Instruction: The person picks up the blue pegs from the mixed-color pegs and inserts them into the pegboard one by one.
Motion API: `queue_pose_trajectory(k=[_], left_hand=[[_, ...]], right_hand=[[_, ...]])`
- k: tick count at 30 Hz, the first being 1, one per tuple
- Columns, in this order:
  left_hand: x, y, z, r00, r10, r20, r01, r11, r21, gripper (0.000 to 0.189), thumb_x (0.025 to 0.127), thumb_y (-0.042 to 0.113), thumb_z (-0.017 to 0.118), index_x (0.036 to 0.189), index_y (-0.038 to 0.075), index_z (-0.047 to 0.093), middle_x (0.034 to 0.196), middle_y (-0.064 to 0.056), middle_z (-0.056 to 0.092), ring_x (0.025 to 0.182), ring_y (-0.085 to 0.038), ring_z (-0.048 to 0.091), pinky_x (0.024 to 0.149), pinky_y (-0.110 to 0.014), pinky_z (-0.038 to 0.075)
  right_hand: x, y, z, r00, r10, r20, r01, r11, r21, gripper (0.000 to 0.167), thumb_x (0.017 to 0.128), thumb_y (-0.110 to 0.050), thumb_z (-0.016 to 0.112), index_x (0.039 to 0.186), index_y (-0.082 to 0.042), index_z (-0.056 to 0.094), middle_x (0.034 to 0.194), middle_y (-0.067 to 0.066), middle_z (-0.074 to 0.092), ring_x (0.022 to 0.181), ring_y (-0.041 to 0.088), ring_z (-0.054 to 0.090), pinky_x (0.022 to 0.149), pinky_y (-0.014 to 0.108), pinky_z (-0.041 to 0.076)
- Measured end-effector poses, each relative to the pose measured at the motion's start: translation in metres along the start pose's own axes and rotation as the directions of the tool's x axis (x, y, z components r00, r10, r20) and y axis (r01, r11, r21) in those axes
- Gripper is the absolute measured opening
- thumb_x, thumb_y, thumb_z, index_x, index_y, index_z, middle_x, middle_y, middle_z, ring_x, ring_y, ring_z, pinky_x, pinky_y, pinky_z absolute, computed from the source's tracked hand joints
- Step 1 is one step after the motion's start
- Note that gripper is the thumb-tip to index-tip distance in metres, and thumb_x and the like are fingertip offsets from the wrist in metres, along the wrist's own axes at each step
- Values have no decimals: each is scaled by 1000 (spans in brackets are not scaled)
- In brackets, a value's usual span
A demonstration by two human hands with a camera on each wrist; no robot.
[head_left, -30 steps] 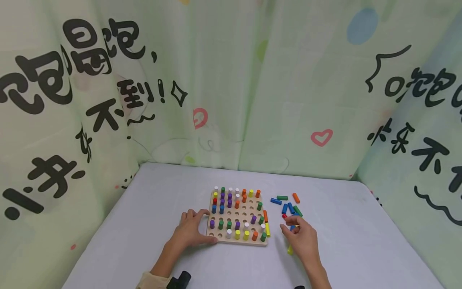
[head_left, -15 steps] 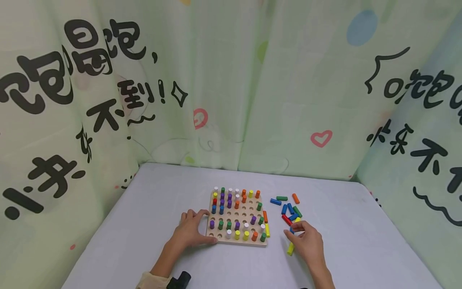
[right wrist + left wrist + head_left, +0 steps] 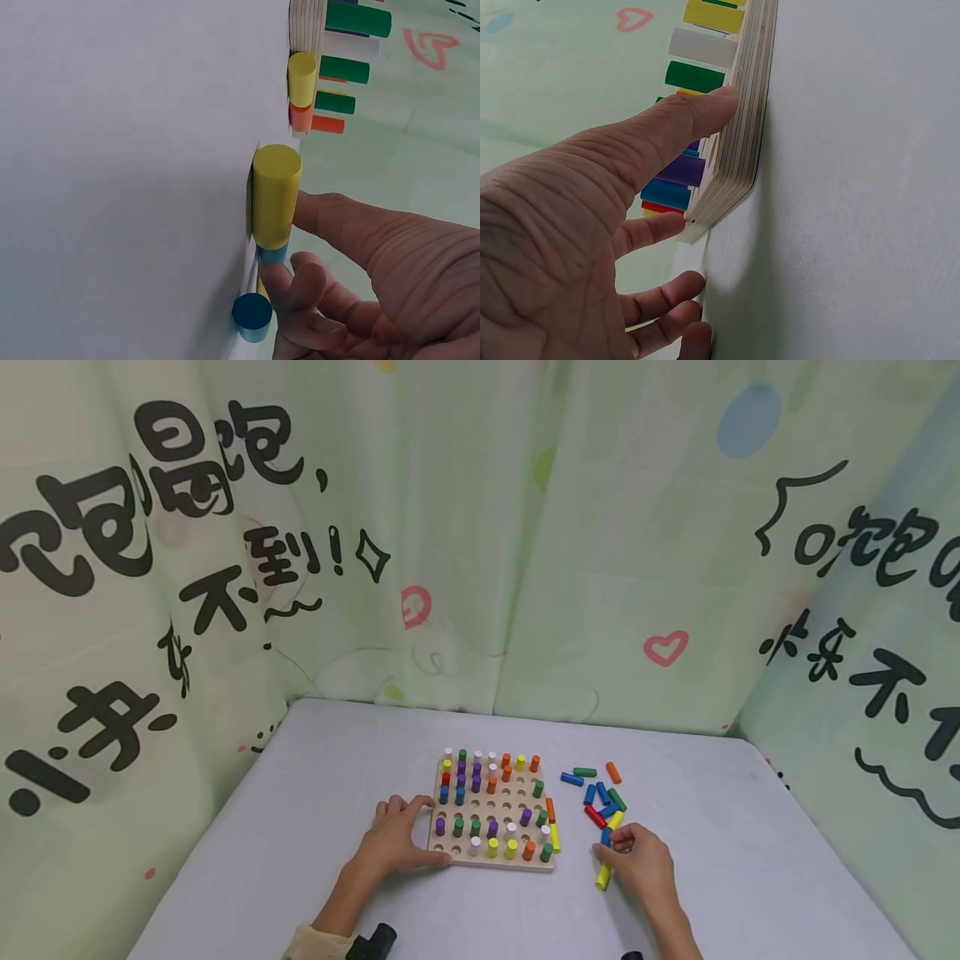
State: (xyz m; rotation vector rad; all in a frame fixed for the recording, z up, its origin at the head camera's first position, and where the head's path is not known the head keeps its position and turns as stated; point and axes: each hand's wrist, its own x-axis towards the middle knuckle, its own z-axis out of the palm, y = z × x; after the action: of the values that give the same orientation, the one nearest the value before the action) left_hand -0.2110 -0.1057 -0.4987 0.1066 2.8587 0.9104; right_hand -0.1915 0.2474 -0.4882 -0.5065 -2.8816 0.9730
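A wooden pegboard [image 3: 487,864] lies on the table in the head view, with many coloured pegs upright in its holes. My left hand [image 3: 397,839] grips its near left corner, thumb on the front edge and index finger on the left side; in the left wrist view the thumb [image 3: 712,109] presses the layered wooden edge. Right of the board, my right hand [image 3: 641,860] pinches a blue peg [image 3: 605,837] between thumb and fingers. Just nearer lies a yellow peg [image 3: 603,877], large in the right wrist view, where it partly hides the blue one.
Beyond my right hand lie loose pegs: red [image 3: 596,816], several blue [image 3: 572,779], green [image 3: 585,772] and orange [image 3: 613,772]. An orange peg [image 3: 551,810] and a yellow peg [image 3: 555,838] lie along the board's right side. A printed curtain [image 3: 480,610] stands behind the table.
My right hand has moved from near the red peg, slightly right and towards me, to the blue peg, uncovering the red peg. My left hand and the board have stayed put.
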Motion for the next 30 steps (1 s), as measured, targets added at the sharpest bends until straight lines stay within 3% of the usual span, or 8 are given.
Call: queue_pose_trajectory(k=[19,30], left_hand=[[1,-1,2,1000,-9,5,9,1000,8,88,65,54,93,139,23,57,116,-12,50,108,-30,41,82,-46,51],[1,-1,2,1000,-5,-1,5,1000,11,88,65,54,93,140,23,57,115,-12,49,108,-29,41,83,-46,51]], right_hand=[[5,2,-1,1000,-3,22,3,1000,-14,23,82,-8,82,89,2,62,77,11,60,71,22,53,62,30,46],[3,-5,-2,999,-28,-46,29,999,26,21,83,-7,78,93,3,63,81,13,63,72,23,55,63,31,47]])
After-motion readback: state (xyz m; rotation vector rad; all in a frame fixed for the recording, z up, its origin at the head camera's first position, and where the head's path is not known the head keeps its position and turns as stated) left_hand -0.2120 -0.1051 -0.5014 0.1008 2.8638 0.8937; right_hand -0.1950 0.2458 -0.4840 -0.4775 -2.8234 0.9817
